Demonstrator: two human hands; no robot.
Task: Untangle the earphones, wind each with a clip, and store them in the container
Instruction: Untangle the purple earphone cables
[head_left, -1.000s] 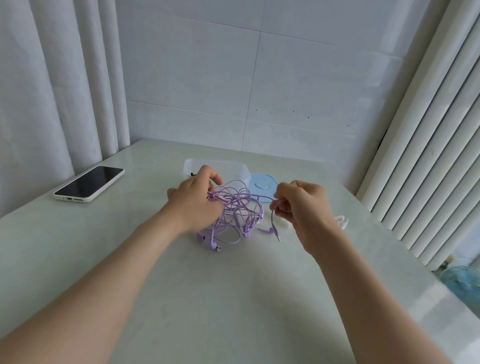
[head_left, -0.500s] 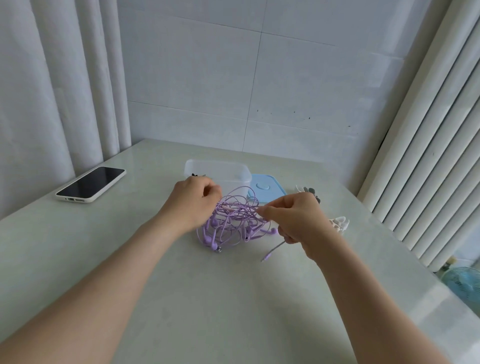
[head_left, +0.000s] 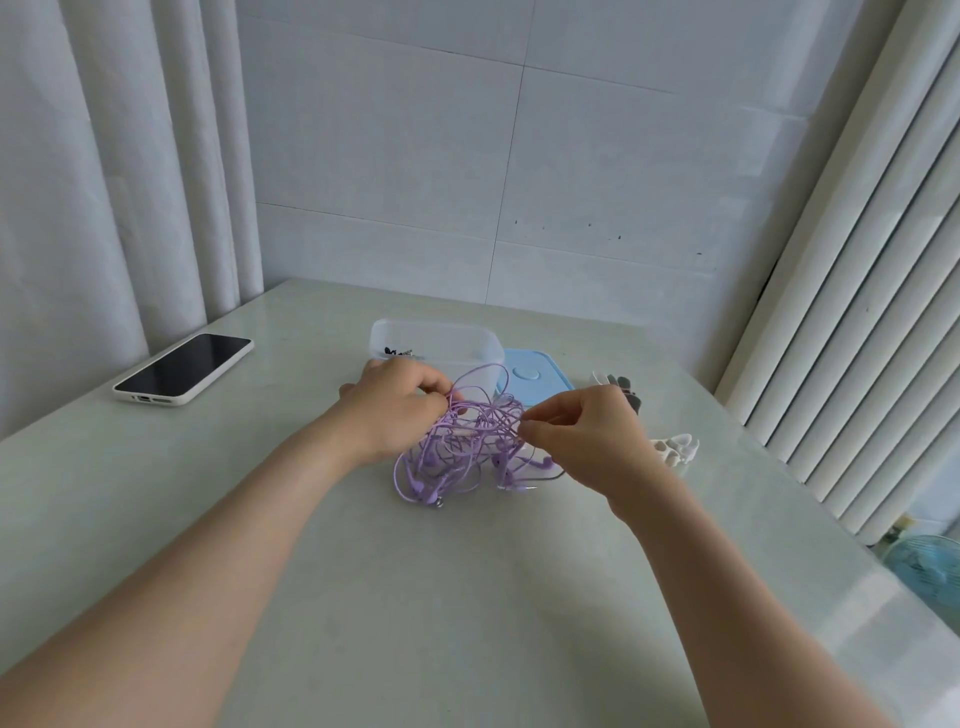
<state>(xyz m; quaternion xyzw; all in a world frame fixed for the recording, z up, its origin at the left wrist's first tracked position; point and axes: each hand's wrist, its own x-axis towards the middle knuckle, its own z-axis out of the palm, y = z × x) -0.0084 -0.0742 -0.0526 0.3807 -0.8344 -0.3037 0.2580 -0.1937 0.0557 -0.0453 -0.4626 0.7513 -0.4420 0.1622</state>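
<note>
A tangle of purple earphones (head_left: 460, 452) lies on the pale table in front of a clear plastic container (head_left: 483, 343). My left hand (head_left: 389, 410) grips the left side of the tangle, fingers curled round the cords. At the tangle's right side my right hand (head_left: 587, 441) pinches a cord between thumb and forefinger. Small dark clips (head_left: 397, 352) lie inside the container. Its light blue lid (head_left: 535, 376) rests flat to the right of it.
A phone in a white case (head_left: 184, 369) lies at the table's left. White cable winders (head_left: 672, 449) and grey ones (head_left: 621, 387) sit to the right of my right hand. Curtains hang left, a white radiator stands right, a tiled wall is behind.
My right hand has moved left into the tangle and now pinches a cord near its top; the loose plug end has dropped closer to the table. My left hand keeps its hold.
</note>
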